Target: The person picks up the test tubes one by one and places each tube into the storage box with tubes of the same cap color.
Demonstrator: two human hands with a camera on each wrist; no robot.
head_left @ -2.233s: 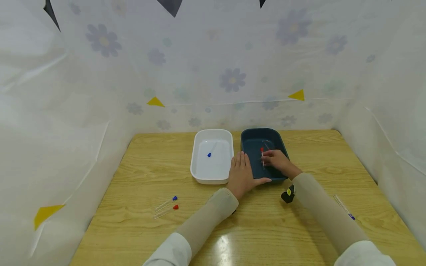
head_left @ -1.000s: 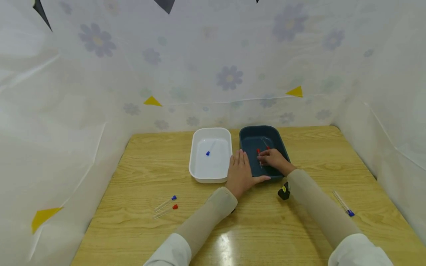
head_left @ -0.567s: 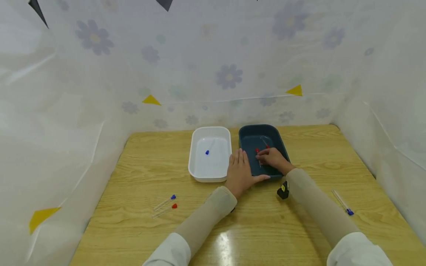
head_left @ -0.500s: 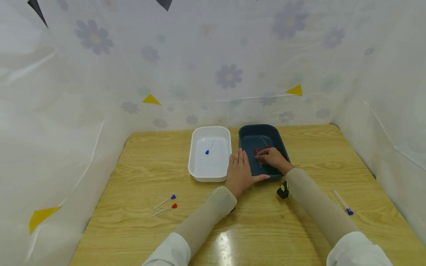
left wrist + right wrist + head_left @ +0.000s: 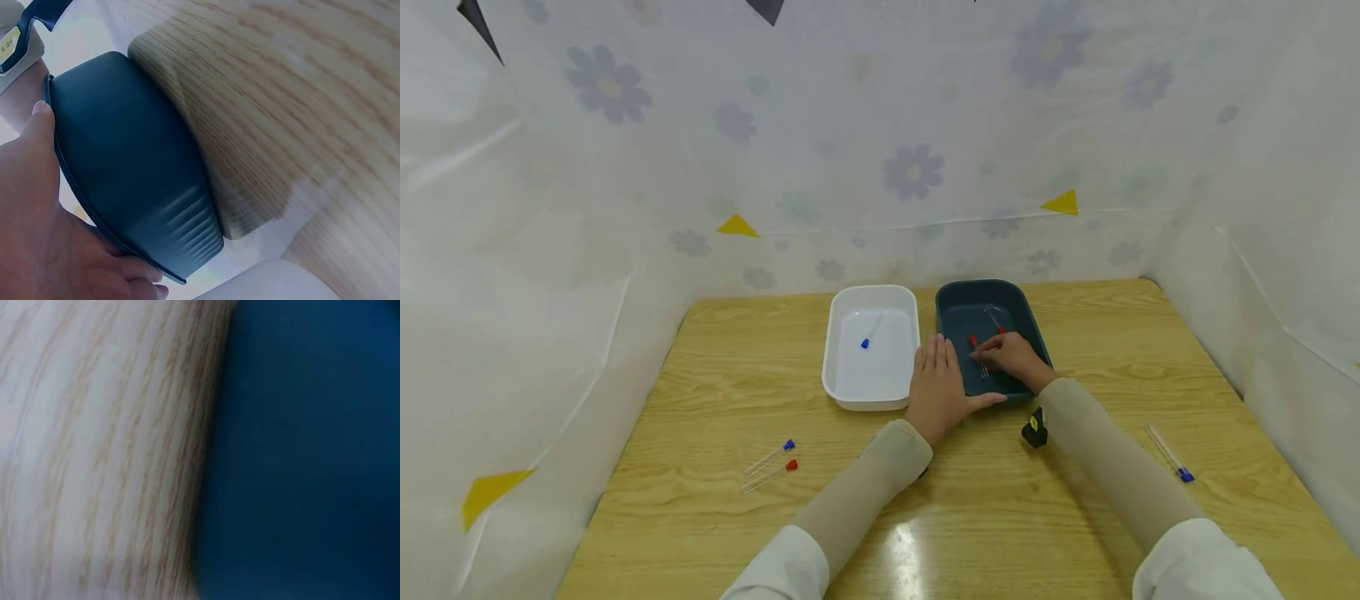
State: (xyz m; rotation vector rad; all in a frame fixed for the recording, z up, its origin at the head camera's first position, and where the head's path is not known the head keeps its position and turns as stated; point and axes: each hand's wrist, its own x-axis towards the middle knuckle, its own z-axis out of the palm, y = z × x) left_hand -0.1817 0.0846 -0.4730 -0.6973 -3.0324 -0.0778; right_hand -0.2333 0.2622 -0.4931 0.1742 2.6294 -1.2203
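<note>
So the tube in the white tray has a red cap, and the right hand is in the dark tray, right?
Almost: in the head view, the tube in the white tray has a blue cap, not red. The right hand is indeed in the dark tray.

Dk teal tray (image 5: 125,150) looks like smooth moulded plastic, semi-matt w/ soft sheen, ridged at one end of its outer wall. Wht tray (image 5: 871,379): smooth plastic too, glossier. Clear tubes (image 5: 1163,447) are smooth & shiny, glass or plastic, can't tell; red caps (image 5: 792,465) & blue caps (image 5: 1185,475) look plastic. Tabletop (image 5: 1000,517): wood-grain, smooth, glossy w/ bright glare spot. Bkgd sheet (image 5: 820,125): thin, plasticky, creased, sl. shiny. Yellow patches (image 5: 737,226): flat, matt, paper or tape, unclear. Beige sleeves (image 5: 850,496): matt cloth. Blk wrist unit (image 5: 1034,433): prob. hard plastic.
</note>
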